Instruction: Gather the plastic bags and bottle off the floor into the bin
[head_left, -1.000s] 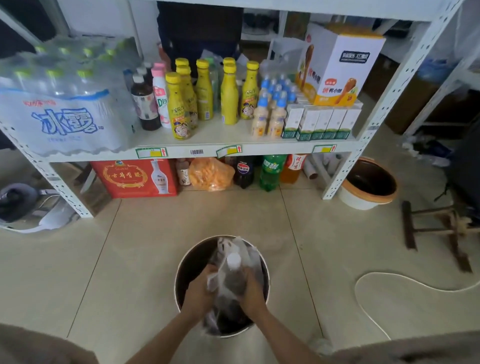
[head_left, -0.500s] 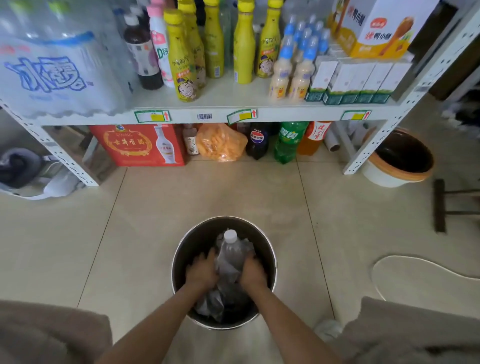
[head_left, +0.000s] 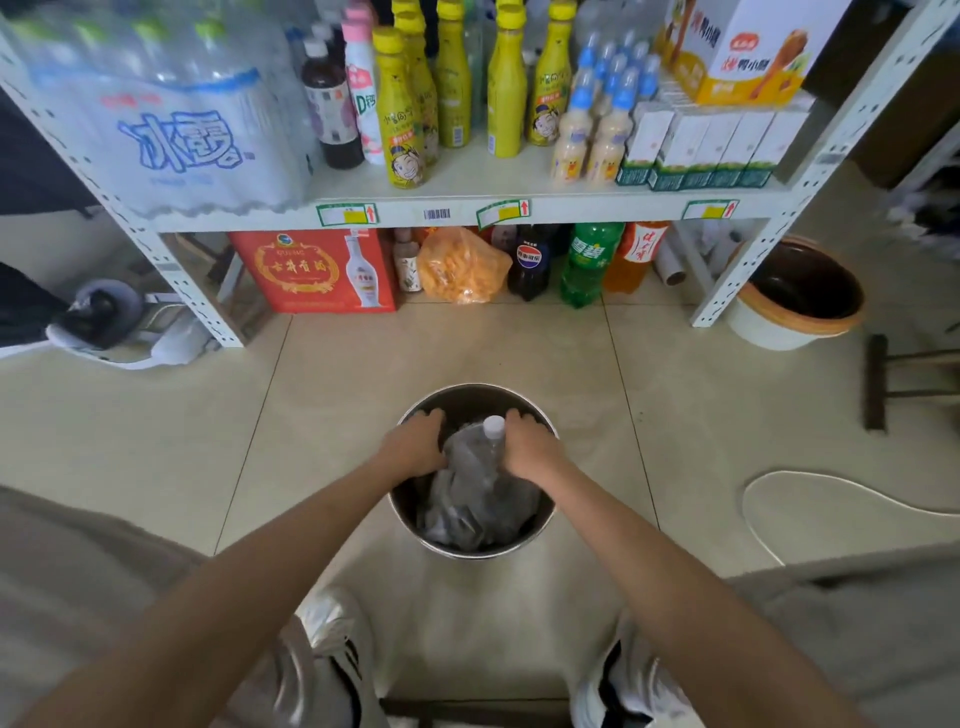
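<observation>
A round metal bin (head_left: 470, 552) stands on the tiled floor in front of me. Inside it lies a crumpled bundle of clear plastic bags (head_left: 467, 506) around a clear bottle whose white cap (head_left: 493, 426) sticks up at the far side. My left hand (head_left: 415, 442) presses palm-down on the left of the bundle, fingers curled over it near the bin's far rim. On the right of the bundle my right hand (head_left: 530, 448) grips it, right beside the bottle's neck. Both hands are inside the bin's mouth.
A white metal shelf (head_left: 467, 210) loaded with drink bottles and cartons stands just behind the bin. A brown-rimmed pot (head_left: 795, 317) sits on the floor at the right, with a white cord (head_left: 753, 499) nearer me. My shoes (head_left: 332, 639) are below the bin.
Both hands have lowered the bundle of bags and bottle from above the rim down into the bin. The view has dropped and pulled back, so my legs and shoes now show.
</observation>
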